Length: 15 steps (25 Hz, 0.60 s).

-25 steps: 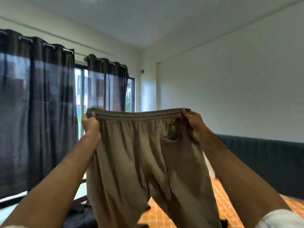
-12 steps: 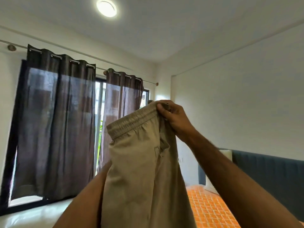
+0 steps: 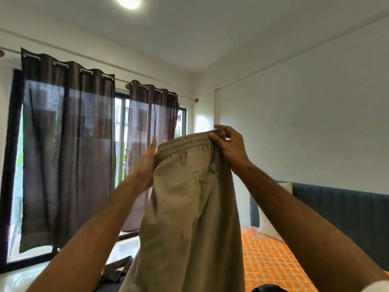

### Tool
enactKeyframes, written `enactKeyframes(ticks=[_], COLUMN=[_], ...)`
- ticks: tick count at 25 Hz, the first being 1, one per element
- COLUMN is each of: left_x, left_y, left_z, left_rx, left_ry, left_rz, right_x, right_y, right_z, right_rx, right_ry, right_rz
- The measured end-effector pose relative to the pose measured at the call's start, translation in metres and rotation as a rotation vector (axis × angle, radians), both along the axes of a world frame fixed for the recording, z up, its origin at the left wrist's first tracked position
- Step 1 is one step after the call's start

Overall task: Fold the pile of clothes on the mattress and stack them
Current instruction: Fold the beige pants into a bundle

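Holding khaki trousers (image 3: 189,207) halved lengthwise now; left hand (image 3: 147,163) back on waistband, right hand (image 3: 229,144) pinching.

trouser legs (image 3: 185,260) cut off, mattress (image 3: 271,260) perhaps half-hidden

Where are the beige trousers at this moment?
In the head view the trousers hang in the air at centre, in front of the curtain. The right hand pinches the waistband and the left hand touches its left edge.

curtains (image 3: 69,144): hanging dark at left, over window
ceiling light (image 3: 127,1): glowing, top edge
headboard (image 3: 341,216): standing blue, lower right
pillow (image 3: 267,224): leaning white against it
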<state>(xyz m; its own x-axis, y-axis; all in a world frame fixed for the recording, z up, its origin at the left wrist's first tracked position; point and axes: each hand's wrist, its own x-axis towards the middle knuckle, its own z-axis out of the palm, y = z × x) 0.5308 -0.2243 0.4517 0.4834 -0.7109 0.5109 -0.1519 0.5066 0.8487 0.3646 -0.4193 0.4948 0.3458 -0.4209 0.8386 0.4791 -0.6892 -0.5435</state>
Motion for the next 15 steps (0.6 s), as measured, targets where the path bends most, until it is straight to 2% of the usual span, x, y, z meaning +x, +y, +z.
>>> enactKeyframes(ticks=[3,4,7,9,11,13,15], left_x=[-0.016,-0.018,-0.012,-0.020,-0.030,-0.044,-0.052], left_y=[-0.012,-0.019,-0.038,-0.039,-0.037,-0.036,-0.036], left_z=[0.005,0.007,0.025,0.046,0.068,0.087,0.099], left_rx=[0.140,0.131,-0.006,-0.024,0.034,0.065,0.014], left_ry=[-0.260,-0.304,-0.201,-0.233,-0.367,-0.605,-0.837], left_rz=[0.016,0.099,0.292,0.252,0.212,0.347,0.573], right_x=[0.002,0.001,-0.015,-0.033,-0.050,-0.061,-0.073], right_y=[-0.020,-0.022,-0.031,-0.038,-0.037,-0.033,-0.030], right_z=[0.003,0.005,0.017,0.028,0.041,0.052,0.060], right_rx=[0.058,0.118,0.307,0.255,0.120,-0.035,-0.069], right_ry=[0.029,0.058,0.168,0.152,0.080,0.047,0.074], right_rz=[-0.078,-0.042,0.185,0.212,0.187,0.032,-0.064])
